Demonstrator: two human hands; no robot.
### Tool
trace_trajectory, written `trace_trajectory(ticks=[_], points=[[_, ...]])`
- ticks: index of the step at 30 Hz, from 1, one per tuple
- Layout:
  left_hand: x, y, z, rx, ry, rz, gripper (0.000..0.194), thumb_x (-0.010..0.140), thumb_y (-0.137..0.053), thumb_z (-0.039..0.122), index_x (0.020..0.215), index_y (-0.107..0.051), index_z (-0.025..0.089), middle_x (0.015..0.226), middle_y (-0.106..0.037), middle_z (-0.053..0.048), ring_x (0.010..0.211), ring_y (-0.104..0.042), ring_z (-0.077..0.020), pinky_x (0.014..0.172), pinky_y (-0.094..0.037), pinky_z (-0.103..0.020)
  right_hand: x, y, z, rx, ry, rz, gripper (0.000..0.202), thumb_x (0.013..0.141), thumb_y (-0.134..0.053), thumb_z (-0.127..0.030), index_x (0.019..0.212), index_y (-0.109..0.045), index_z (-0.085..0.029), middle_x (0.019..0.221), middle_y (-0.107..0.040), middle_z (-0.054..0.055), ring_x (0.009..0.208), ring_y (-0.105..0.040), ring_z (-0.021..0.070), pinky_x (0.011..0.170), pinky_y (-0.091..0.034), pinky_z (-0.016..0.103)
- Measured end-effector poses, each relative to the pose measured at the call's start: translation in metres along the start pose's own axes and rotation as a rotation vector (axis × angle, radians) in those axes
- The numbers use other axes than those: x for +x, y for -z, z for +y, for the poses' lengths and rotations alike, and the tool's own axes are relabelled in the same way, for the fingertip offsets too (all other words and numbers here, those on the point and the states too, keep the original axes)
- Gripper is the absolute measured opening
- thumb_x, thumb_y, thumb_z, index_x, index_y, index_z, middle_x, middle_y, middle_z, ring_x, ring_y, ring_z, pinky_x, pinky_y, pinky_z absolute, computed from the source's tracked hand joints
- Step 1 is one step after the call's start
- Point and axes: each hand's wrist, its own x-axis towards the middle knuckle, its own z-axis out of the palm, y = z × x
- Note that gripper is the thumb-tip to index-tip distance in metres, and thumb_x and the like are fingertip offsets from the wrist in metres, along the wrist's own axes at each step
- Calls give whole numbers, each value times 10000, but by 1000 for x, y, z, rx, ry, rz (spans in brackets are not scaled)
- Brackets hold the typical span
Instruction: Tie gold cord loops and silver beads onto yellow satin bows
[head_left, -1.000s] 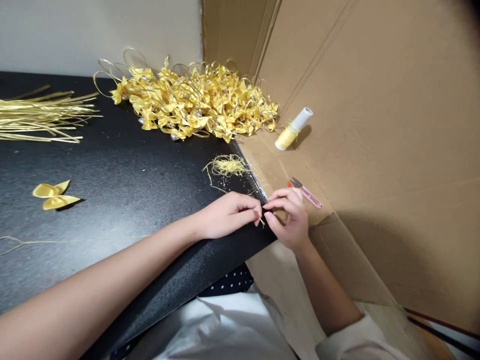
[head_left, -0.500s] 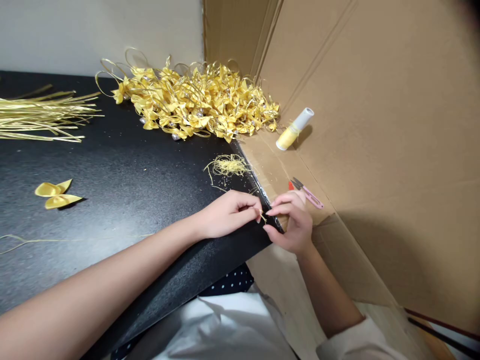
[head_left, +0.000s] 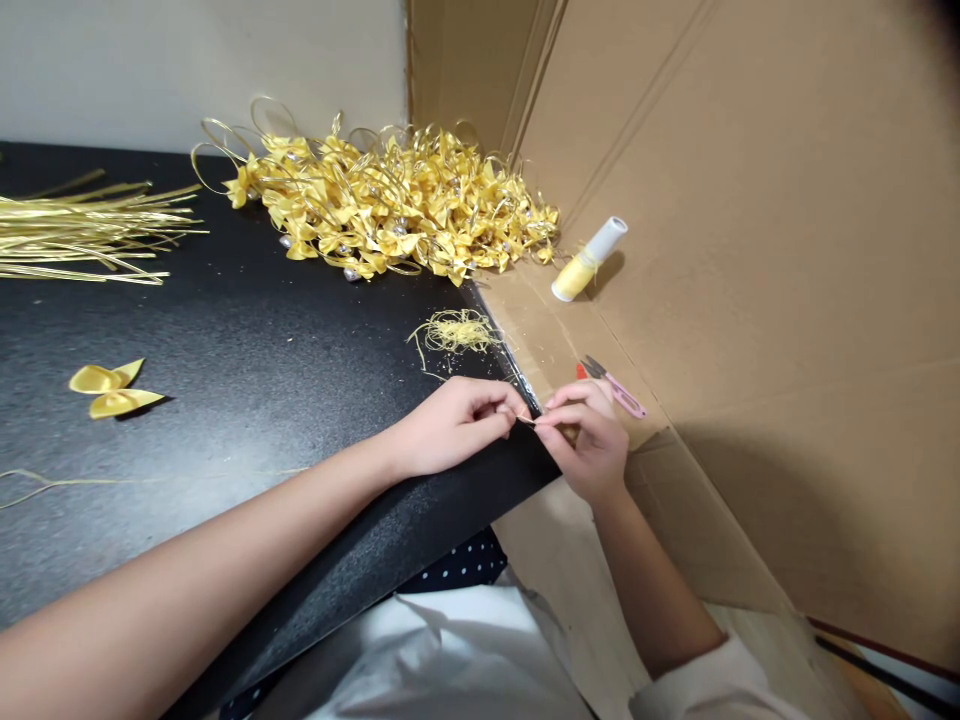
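Near the right corner of the black table (head_left: 225, 330), my left hand (head_left: 461, 425) is closed, with a thin yellow thread (head_left: 526, 419) pinched at its fingertips. The other end of that short piece is between the thumb and fingers of my right hand (head_left: 589, 435), just past the table's edge. A small tangle of pale yellow thread (head_left: 459, 330) lies on the table beyond my left hand. Pink-handled thread snips (head_left: 626, 395) rest on the cardboard beside my right hand, next to a small red object (head_left: 581, 371).
A large pile of yellow ribbon bows with gold loops (head_left: 397, 205) is at the back. Gold cords (head_left: 82, 235) lie at the left, above two folded yellow ribbon pieces (head_left: 124, 403). A spool of yellow thread (head_left: 589, 262) stands on the cardboard (head_left: 750, 250).
The thumb and fingers of my right hand have closed together on the thread. My left hand has shifted very slightly to the right.
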Motion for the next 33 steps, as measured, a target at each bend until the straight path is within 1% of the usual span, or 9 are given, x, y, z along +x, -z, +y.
trace_trajectory(ticks=[5, 11, 19, 24, 25, 27, 29, 31, 33], points=[[0, -2, -1, -138, 15, 34, 144, 873, -515, 262, 888, -574, 130, 755, -647, -19, 720, -576, -107, 698, -424, -219, 1, 0, 2, -22, -6, 27, 82, 816, -657, -201, 747, -654, -246, 808, -607, -2, 816, -572, 174, 814, -443, 394], [-1, -4, -1, -211, 17, 19, 160, 887, -518, 258, 916, -376, 188, 742, -706, -38, 687, -622, -121, 668, -427, -236, 2, -1, 1, -60, -53, 1, 104, 825, -640, -195, 728, -648, -233, 809, -611, 10, 833, -576, 182, 786, -453, 378], [-2, -4, 3, -233, 7, -26, 135, 878, -509, 228, 868, -381, 188, 679, -647, 17, 658, -563, -91, 667, -401, -224, 0, -3, 7, -4, -140, 89, 102, 857, -592, -232, 756, -598, -215, 855, -592, 23, 844, -581, 183, 811, -469, 388], [-2, -4, 3, -240, 15, -35, 129, 861, -512, 205, 858, -384, 189, 671, -646, 23, 651, -547, -92, 666, -395, -226, -1, -5, 13, 149, -160, 152, 68, 887, -554, -224, 824, -582, -219, 892, -586, 25, 912, -586, 176, 858, -473, 369], [-2, -3, 3, -240, 15, -35, 129, 858, -513, 201, 859, -384, 190, 669, -645, 25, 648, -546, -92, 665, -394, -225, -1, -4, 13, 197, -152, 141, 28, 884, -564, -245, 882, -580, -223, 937, -595, 36, 952, -589, 184, 883, -472, 380], [-2, -3, 2, -253, 13, -39, 126, 856, -509, 192, 863, -384, 190, 664, -637, 30, 646, -546, -91, 669, -396, -223, -1, -4, 13, 291, -123, 43, 219, 842, -628, -302, 1034, -551, -231, 1056, -613, 68, 1044, -591, 214, 926, -476, 411], [-2, -3, 2, -276, 8, -47, 126, 854, -508, 183, 869, -383, 191, 657, -618, 38, 643, -541, -87, 670, -399, -219, 0, -3, 11, 296, -99, -117, 402, 775, -705, -318, 1123, -519, -239, 1111, -626, 86, 1096, -592, 241, 947, -480, 435], [-2, -2, 1, -292, 3, -58, 136, 846, -513, 174, 875, -381, 191, 651, -601, 47, 640, -533, -84, 672, -404, -218, 1, -2, 8, 208, -105, -226, 420, 743, -736, -278, 1111, -536, -246, 1084, -641, 76, 1079, -608, 241, 952, -482, 436], [-2, -2, 1, -291, -2, -65, 146, 838, -515, 168, 876, -377, 193, 644, -592, 53, 635, -523, -82, 676, -408, -219, 2, -2, 4, 130, -113, -247, 358, 749, -715, -225, 1069, -558, -247, 1049, -648, 62, 1046, -624, 231, 945, -481, 427]])
